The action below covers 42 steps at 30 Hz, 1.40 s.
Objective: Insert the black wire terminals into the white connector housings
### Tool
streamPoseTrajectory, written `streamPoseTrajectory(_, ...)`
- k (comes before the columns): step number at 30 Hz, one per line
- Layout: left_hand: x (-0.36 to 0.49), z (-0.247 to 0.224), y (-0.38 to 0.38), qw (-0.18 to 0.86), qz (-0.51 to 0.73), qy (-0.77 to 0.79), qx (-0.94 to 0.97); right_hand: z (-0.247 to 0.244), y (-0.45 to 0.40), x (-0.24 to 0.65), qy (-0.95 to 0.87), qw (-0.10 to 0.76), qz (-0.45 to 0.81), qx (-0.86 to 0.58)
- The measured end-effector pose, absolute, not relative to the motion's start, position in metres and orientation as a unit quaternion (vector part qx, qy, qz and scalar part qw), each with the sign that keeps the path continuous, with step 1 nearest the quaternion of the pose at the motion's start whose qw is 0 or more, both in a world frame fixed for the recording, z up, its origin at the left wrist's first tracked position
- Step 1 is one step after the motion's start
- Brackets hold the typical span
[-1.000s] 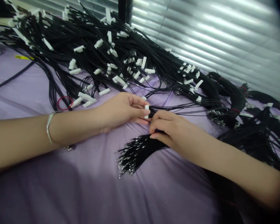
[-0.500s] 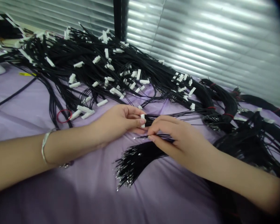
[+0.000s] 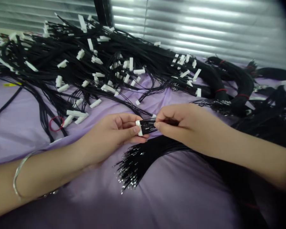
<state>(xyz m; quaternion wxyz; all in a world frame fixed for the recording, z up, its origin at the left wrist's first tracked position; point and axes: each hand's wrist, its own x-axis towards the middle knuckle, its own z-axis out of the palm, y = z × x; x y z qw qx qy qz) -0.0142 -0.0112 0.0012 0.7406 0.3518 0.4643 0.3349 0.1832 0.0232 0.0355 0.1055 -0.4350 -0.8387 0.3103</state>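
Between the thumb and fingers of my left hand (image 3: 120,129) is a small white connector housing (image 3: 139,129). Several black wires (image 3: 147,122) run out of its right side towards my right hand (image 3: 178,120). The right thumb and forefinger pinch a thin black wire close to the housing; its tip is hard to see against the others. Just below both hands lies a thick bundle of loose black wires (image 3: 143,159), its bare metal terminals fanned out to the left.
A large heap of black wires (image 3: 69,54) with white connectors spreads along the back beside window blinds (image 3: 193,28). Wire coils tied with red bands (image 3: 221,90) lie at the right. A red ring (image 3: 56,123) rests at left on the purple cloth (image 3: 90,197).
My right hand has brought the pinched wire up from above the loose bundle to the wires at the housing. The camera view has shifted; the left hand still holds the housing.
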Motion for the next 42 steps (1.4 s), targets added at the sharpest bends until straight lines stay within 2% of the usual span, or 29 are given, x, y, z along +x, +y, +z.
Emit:
streamPoseTrajectory(18, -0.0130, 0.0037, -0.0079, 0.717, 0.289, 0.482, 0.413, 0.0329, 0.0286, 0.1880, -0.847, 0.095, 0.310, -0.423)
streamPoseTrajectory(26, -0.0128, 0.0057, -0.0078, 0.720, 0.292, 0.487, 0.399, 0.0312, 0.0255, 0.1876, -0.843, 0.133, 0.306, -0.421)
streamPoseTrajectory(42, -0.0110, 0.0064, -0.0067, 0.721, 0.299, 0.493, 0.385, 0.0322, 0.0237, 0.1880, -0.840, 0.115, 0.283, -0.449)
